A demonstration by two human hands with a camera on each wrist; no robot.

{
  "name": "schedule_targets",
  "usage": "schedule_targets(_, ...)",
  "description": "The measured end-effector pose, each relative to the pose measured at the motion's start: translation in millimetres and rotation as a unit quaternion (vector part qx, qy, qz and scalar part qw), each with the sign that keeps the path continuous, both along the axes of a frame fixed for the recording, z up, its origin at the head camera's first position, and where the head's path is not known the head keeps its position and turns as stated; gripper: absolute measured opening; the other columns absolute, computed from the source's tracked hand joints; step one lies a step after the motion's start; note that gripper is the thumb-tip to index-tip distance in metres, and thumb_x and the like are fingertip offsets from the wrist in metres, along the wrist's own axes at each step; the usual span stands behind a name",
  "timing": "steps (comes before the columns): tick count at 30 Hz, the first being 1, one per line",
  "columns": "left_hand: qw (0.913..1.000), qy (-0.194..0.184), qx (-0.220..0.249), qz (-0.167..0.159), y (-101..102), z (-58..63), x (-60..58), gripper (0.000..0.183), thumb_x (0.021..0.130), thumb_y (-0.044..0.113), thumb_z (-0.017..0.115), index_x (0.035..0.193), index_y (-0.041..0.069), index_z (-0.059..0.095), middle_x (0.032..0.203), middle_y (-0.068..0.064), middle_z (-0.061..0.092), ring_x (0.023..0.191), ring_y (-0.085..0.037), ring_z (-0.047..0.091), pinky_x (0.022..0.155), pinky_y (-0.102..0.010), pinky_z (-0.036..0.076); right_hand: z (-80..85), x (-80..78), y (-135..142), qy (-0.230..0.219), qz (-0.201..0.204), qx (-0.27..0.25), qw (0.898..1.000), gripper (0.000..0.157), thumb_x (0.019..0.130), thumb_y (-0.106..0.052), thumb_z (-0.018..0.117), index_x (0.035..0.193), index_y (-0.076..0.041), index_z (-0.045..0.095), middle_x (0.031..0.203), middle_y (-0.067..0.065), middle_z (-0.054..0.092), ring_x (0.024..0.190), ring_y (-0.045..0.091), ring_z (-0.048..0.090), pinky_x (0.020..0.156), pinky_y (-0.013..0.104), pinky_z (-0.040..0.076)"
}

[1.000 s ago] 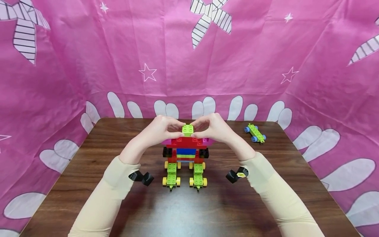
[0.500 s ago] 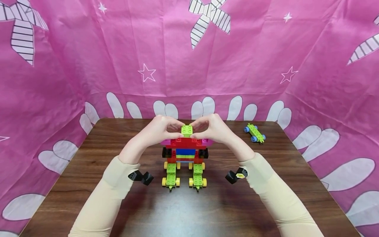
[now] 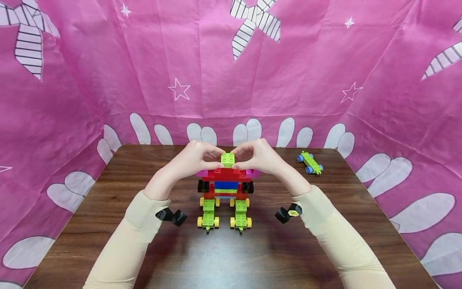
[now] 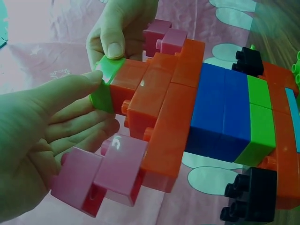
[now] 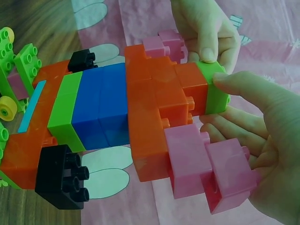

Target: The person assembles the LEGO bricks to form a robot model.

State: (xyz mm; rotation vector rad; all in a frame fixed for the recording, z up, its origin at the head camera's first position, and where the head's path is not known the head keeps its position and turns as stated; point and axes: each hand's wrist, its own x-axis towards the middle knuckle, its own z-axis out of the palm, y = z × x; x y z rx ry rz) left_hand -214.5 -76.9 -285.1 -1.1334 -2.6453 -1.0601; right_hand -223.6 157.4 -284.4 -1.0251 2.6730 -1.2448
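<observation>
A figure of toy building bricks stands upright mid-table, its red bricks (image 3: 227, 174) above a blue layer (image 3: 226, 185). Its top piece is a lime green brick (image 3: 227, 160) with studs facing up. My left hand (image 3: 193, 158) pinches that brick from the left, thumb in front and fingers behind. From the other side my right hand (image 3: 262, 157) pinches it the same way. In the left wrist view the green brick (image 4: 107, 84) sits against a red brick (image 4: 129, 82). Stepped pink bricks (image 5: 197, 164) jut out beneath the hands. Two green wheeled bases (image 3: 208, 212) carry the figure.
A lime green wheeled base (image 3: 311, 162) with blue wheels lies at the back right of the brown wooden table (image 3: 126, 180). Black bricks (image 3: 203, 186) stick out at the figure's sides. A pink patterned cloth (image 3: 223, 88) hangs behind and beside the table.
Both hands keep their pinch on the lime green brick throughout. The view shifts very slightly; the figure stays where it was.
</observation>
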Motion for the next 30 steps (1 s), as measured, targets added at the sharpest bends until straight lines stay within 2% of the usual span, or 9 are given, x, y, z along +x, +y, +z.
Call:
schedule_targets(8,0.9998,0.007,-0.017,0.005,-0.3,-0.4,-0.3,0.035,0.082,0.018,0.077,0.113,0.003,0.070,0.103,-0.009,0.073,0.093,-0.019,0.070,0.084,-0.035,0.056,0.6,-1.1,1.4,-0.005,0.004,0.008,1.000,0.028,0.076,-0.018,0.082,0.101,-0.007,0.074,0.092,0.004,0.075,0.082,0.013,0.070,0.074,0.029,0.058)
schedule_targets(15,0.9997,0.013,-0.021,0.008,-1.2,-0.6,0.2,0.036,0.082,0.019,0.077,0.114,0.004,0.070,0.105,-0.009,0.073,0.094,-0.020,0.070,0.085,-0.036,0.056,-0.4,-0.7,1.7,0.009,0.011,0.015,1.000,0.031,0.076,-0.017,0.082,0.104,-0.006,0.072,0.095,0.005,0.074,0.086,0.015,0.069,0.076,0.029,0.058)
schedule_targets(21,0.9997,0.015,-0.017,0.008,-3.0,-2.1,0.0,0.036,0.083,0.018,0.076,0.115,0.004,0.070,0.106,-0.010,0.073,0.094,-0.020,0.070,0.085,-0.035,0.056,-1.0,1.6,2.9,0.026,0.014,0.016,0.999,0.038,0.078,-0.017,0.081,0.111,-0.004,0.070,0.102,0.008,0.073,0.093,0.019,0.069,0.081,0.034,0.057)
schedule_targets(26,0.9998,0.018,-0.009,0.009,-3.9,-4.2,-0.4,0.037,0.083,0.019,0.077,0.115,0.004,0.070,0.107,-0.010,0.072,0.094,-0.020,0.070,0.084,-0.035,0.056,-4.1,1.6,9.6,0.029,0.006,-0.013,0.999,0.038,0.082,-0.019,0.077,0.116,-0.006,0.068,0.107,0.007,0.072,0.099,0.018,0.067,0.087,0.038,0.054)
schedule_targets(30,0.9997,0.021,-0.003,0.007,-3.7,-5.0,-0.4,0.037,0.082,0.020,0.077,0.115,0.003,0.070,0.107,-0.009,0.072,0.093,-0.020,0.070,0.084,-0.035,0.056,-6.0,1.6,19.1,0.038,-0.029,-0.050,0.998,0.035,0.085,-0.019,0.074,0.117,-0.007,0.067,0.109,0.007,0.071,0.099,0.017,0.066,0.084,0.035,0.055)
